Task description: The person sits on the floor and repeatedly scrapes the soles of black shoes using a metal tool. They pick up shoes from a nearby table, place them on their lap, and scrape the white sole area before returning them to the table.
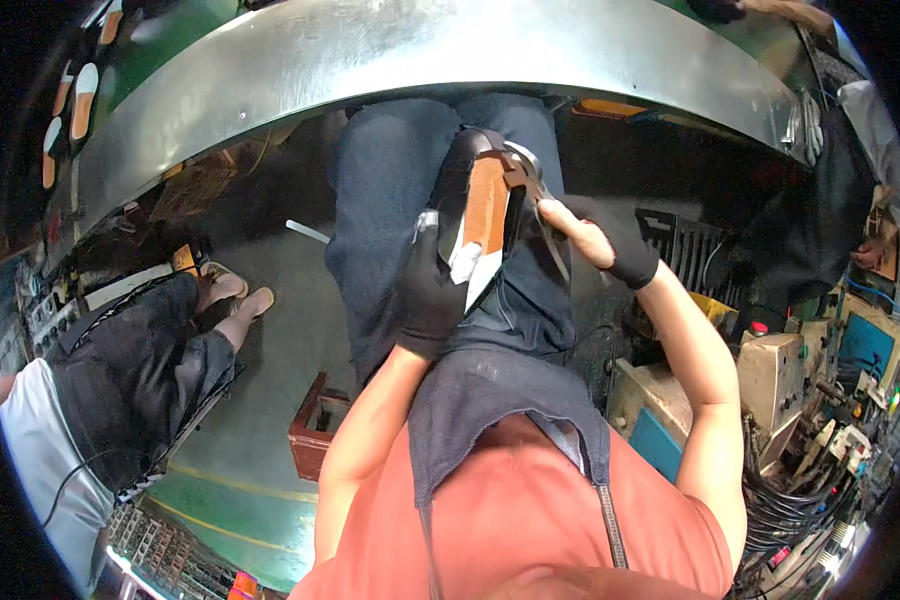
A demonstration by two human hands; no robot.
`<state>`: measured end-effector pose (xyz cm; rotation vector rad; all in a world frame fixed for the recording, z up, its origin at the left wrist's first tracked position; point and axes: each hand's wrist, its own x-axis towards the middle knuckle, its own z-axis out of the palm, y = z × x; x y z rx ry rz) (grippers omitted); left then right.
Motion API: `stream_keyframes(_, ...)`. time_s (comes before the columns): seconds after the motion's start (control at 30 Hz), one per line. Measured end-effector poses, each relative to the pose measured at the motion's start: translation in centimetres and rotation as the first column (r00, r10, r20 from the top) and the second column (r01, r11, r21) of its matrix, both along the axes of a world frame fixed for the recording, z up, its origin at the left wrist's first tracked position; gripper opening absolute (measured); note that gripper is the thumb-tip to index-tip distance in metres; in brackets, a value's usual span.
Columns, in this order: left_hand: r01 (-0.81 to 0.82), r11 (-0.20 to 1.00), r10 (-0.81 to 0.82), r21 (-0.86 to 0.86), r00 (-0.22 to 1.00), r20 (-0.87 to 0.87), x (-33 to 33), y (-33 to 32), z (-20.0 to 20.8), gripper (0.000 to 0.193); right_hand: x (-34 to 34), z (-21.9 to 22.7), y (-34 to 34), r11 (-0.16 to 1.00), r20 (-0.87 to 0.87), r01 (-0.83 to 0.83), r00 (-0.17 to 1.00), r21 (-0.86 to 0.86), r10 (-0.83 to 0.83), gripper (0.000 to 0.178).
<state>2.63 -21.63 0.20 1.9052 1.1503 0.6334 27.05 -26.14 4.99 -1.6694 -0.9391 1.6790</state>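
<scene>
A black shoe upper (pixel 453 170) stretched over a shoe form rests on my thighs, sole side up. Its insole (pixel 487 195) is brown toward the far end and white toward the near end. My left hand (pixel 432 290), in a black glove with bare or light-tipped fingers, is wrapped round the near end of the shoe. A pair of metal pincers (pixel 526 166) is gripped in my right hand (pixel 602 240), also gloved, with the thumb bare. The pincers' head touches the shoe's far right edge; whether its jaws bite the upper is too small to tell.
A curved metal bench (pixel 300 60) runs across ahead. Several shoes (pixel 85 100) lie at far left. A seated person (pixel 140 370) is at left, another person's hand (pixel 873 252) at right. A brown box (pixel 315 430) stands on the floor; machinery (pixel 775 370) with cables sits at right.
</scene>
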Motion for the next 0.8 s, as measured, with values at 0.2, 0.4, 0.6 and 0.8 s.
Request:
stream_keyframes(0.2, 0.447, 0.888, -0.459, -0.106, 0.854, -0.246, -2.1, 2.5, 3.1, 0.058, 0.5, 5.0, 1.6, 0.79, 0.56, -0.612, 0.644, -0.031, 0.521, 0.037)
stream_keyframes(0.4, 0.313, 0.905, -0.337, -0.288, 0.941, -0.037, 0.6, 5.7, 6.1, 0.054, -1.4, 2.7, 0.4, 0.82, 0.785, -0.568, 0.538, 0.069, 0.307, 0.041)
stream_keyframes(0.6, 0.218, 0.929, -0.174, 0.299, 0.971, -0.166, 5.1, 3.6, 1.7, 0.058, 3.6, 2.1, -1.9, 0.873, -0.031, -0.405, 0.91, -0.271, 0.413, 0.045)
stream_keyframes(0.8, 0.221, 0.876, -0.024, 0.428, 0.907, -0.42, 6.1, 4.2, -1.5, 0.065, 4.2, 9.3, 1.8, 0.665, 0.675, -0.731, 0.414, -0.152, 0.61, 0.043)
